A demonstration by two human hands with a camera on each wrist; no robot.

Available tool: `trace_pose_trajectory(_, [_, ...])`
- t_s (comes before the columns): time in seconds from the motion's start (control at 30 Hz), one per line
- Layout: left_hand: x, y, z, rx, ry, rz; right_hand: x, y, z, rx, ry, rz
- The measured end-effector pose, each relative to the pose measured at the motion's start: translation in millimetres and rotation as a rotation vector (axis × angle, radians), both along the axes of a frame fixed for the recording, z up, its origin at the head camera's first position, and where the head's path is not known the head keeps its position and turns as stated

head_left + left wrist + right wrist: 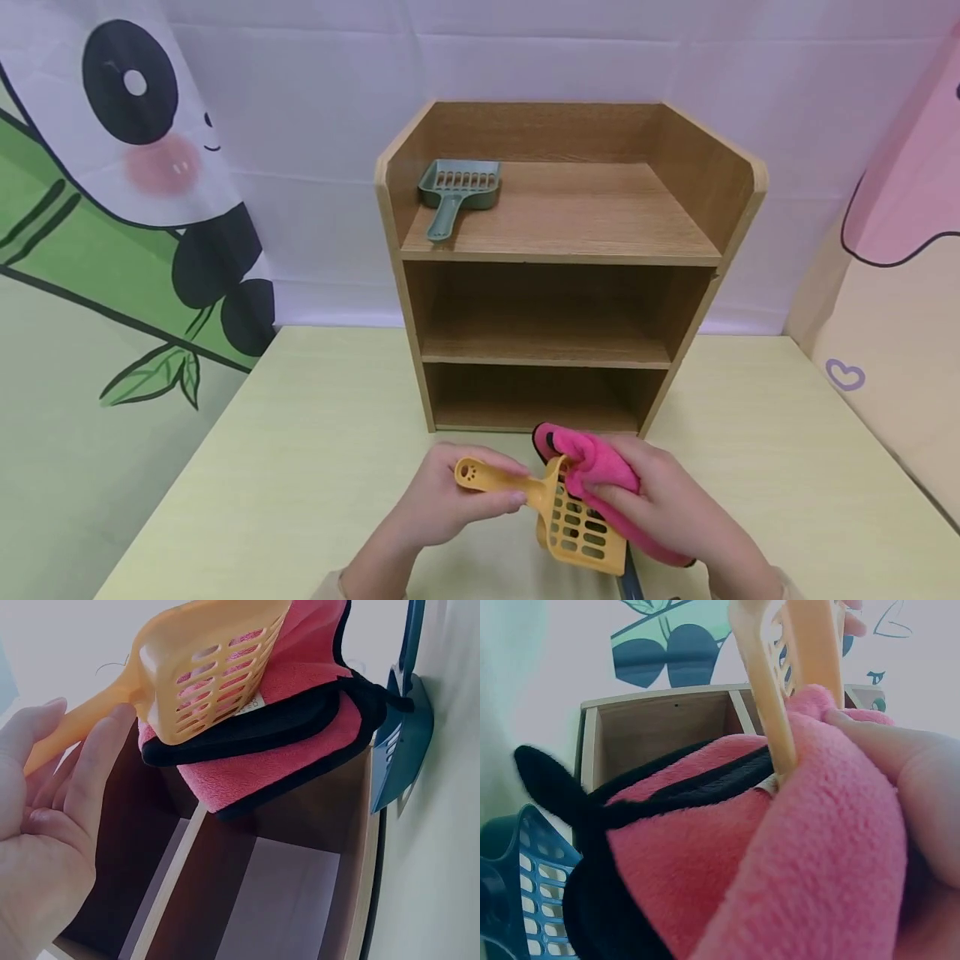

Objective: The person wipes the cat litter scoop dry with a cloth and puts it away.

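Observation:
My left hand pinches the handle of a yellow slotted litter scoop between thumb and fingers. A pink plush cloth with black edging is bunched in my right hand, which presses it against the scoop's slotted bowl. In the right wrist view, the pink cloth wraps over the edge of the yellow scoop, and part of that hand is hidden behind it. Beneath the cloth lies a dark blue litter scoop on the table, mostly covered in the head view.
A wooden shelf unit stands on the pale yellow table, just beyond my hands. On its top board, at the left, sits a grey-green litter scoop. Behind it hangs a pale printed backdrop.

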State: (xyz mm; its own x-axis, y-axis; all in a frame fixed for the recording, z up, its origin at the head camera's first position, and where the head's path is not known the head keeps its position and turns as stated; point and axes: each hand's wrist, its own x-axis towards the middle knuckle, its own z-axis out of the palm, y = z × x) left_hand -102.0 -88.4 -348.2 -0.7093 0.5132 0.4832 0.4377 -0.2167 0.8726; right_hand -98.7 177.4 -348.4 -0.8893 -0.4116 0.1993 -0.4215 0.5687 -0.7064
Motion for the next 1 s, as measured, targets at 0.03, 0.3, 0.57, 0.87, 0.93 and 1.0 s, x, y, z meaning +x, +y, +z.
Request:
trace_pose_trajectory(0.03, [0.0,-0.6,0.5,-0.001,0.007,0.014,-0.5,0,-0.3,-0.010,0.004,-0.011])
trace_pose_trajectory(0.3, [-0.2,-8.9,6.0,0.072,0.097,0.133,-3.5,0,0.1,-0.192,-0.089,-0.202])
trace_pose_trajectory(0.57, [-3.2,-8.2,5.8,0.228,0.248,0.220,-4.7,6,11.1,-0.559,-0.440,-0.360])
trace_pose_trajectory(0.87, [-1.2,19.4,-10.5,0.279,0.395,0.325,-4.5,-15,8.9,-0.966,-0.743,-0.336])
trace_pose_trajectory(0.93, [-0.4,23.7,-14.2,0.260,0.391,0.329,-4.2,-17,8.3,-1.053,-0.779,-0.321])
trace_pose_trajectory(1.0, [0.4,27.0,-17.2,0.237,0.395,0.346,-3.5,-18,7.9,-1.143,-0.813,-0.323])
